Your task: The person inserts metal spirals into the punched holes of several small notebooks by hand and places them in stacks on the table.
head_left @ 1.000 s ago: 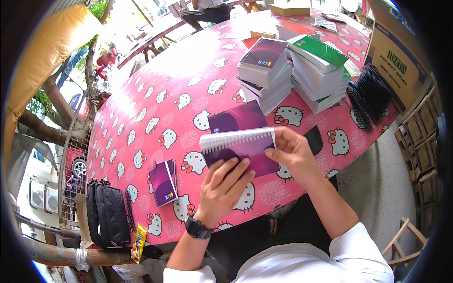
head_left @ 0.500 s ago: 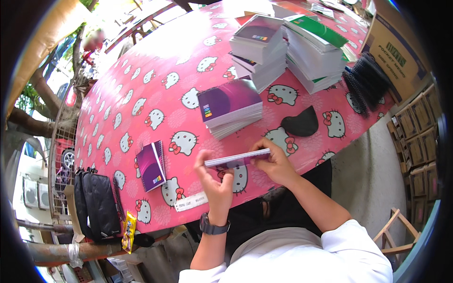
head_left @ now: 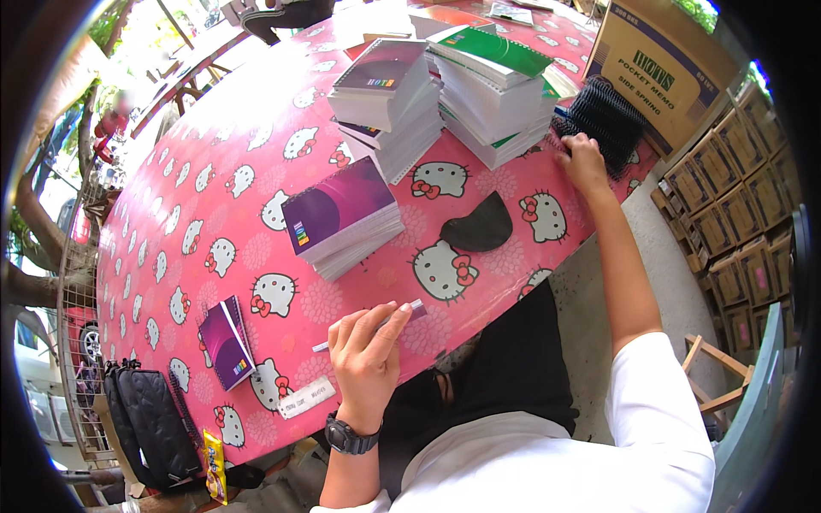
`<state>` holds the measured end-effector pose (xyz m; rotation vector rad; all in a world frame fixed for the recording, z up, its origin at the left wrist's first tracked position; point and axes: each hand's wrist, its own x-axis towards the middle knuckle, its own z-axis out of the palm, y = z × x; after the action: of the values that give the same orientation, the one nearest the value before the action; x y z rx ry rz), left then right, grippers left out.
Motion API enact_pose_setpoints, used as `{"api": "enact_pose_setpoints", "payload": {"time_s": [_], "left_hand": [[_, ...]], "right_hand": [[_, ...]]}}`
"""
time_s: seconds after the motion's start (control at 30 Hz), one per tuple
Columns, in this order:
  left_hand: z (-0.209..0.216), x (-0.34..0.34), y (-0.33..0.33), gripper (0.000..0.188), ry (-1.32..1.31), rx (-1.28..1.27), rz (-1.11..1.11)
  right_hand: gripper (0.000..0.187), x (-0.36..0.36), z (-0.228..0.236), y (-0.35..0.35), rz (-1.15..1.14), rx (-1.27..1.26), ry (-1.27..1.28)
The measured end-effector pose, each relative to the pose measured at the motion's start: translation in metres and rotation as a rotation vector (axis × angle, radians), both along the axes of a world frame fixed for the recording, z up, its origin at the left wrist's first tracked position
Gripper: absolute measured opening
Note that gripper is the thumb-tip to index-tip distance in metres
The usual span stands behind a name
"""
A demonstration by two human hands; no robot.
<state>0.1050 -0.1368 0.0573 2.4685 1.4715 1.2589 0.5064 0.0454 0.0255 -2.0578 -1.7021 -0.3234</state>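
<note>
A thin purple-covered notebook (head_left: 418, 309), seen almost edge-on, is held in my left hand (head_left: 366, 359) above the near edge of the table. My fingers wrap round it and hide most of it. Out at the right, my right hand (head_left: 587, 164) pinches at the near side of a pile of black spiral binding coils (head_left: 605, 115); its fingertips are partly lost against them. A stack of purple-covered notebooks (head_left: 338, 205) stands in front of me. Right of that stack lies a flat black rounded piece (head_left: 481, 224). A purple notebook with a dark spiral (head_left: 227, 346) lies at the left.
Tall stacks of grey-purple notebooks (head_left: 380, 64) and green notebooks (head_left: 492, 51) stand at the back. Behind the coils is a large cardboard box (head_left: 658, 77). A white strip (head_left: 306, 398), a black bag (head_left: 154, 423) and a yellow packet (head_left: 214, 466) lie along the near left edge.
My right hand has let go of the notebook and moved away to the coils at the right. The notebook stays in my left hand, turned and mostly covered. The view has shifted right.
</note>
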Motion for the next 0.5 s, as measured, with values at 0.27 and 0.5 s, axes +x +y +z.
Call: {"api": "enact_pose_setpoints", "payload": {"time_s": [0.27,0.5], "left_hand": [[-0.002,-0.003,0.002,0.020,-0.058,0.008,0.023],[-0.006,-0.003,0.007,0.016,-0.098,0.010,0.058]], "right_hand": [[0.024,0.029,0.007,0.026,0.074,0.327,0.086],[0.019,-0.091,0.055,-0.067,0.691,-0.139,0.693]]}}
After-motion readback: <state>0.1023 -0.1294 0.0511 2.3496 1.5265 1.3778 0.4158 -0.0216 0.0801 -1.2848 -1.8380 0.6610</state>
